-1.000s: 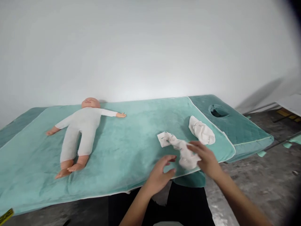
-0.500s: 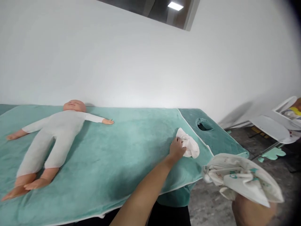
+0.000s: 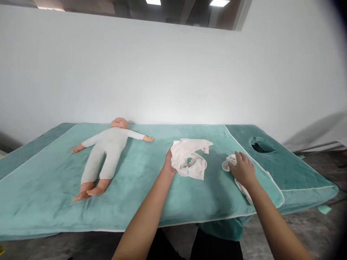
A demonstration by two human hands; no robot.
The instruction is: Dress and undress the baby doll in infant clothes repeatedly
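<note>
My left hand [image 3: 169, 161] is closed on the edge of a crumpled white baby garment [image 3: 187, 153] with small green and blue prints, held just over the green bed cover. Its far side spreads open to the right. To its right, my right hand [image 3: 244, 170] has its fingers curled over a second white printed cloth [image 3: 228, 164], part of which hangs below the palm. Hand and wrist hide much of that cloth. Farther left, a baby doll [image 3: 108, 144] in a white body suit lies on its back, arms spread, apart from both hands.
The green padded bed cover [image 3: 141, 202] with white piping lies against a white wall [image 3: 168, 79]. Toward the bed's right end is a round hole [image 3: 260, 145]. Past that end are metal legs [image 3: 317, 147] and grey floor [image 3: 306, 231].
The left hand has lifted its garment off the bed and moved left. The right hand has brought its printed cloth from beyond the bed's front edge onto the bed's right part. The view has turned left.
</note>
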